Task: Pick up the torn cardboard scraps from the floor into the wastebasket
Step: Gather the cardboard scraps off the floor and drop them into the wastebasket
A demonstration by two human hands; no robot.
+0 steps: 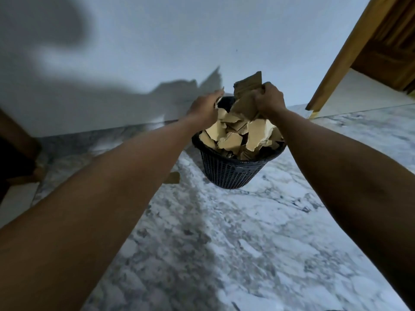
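Black mesh wastebasket (233,173) upright on the floor, heaped above its rim with tan torn scraps (233,140). One scrap (172,178) lies beside it.

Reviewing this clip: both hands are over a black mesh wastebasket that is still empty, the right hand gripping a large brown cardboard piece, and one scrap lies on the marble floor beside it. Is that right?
Not quite. The head view shows the wastebasket heaped with cardboard scraps above its rim, not empty. The rest holds: the right hand grips a large brown cardboard piece, the left hand is over the basket too, and one scrap lies on the marble floor beside it.
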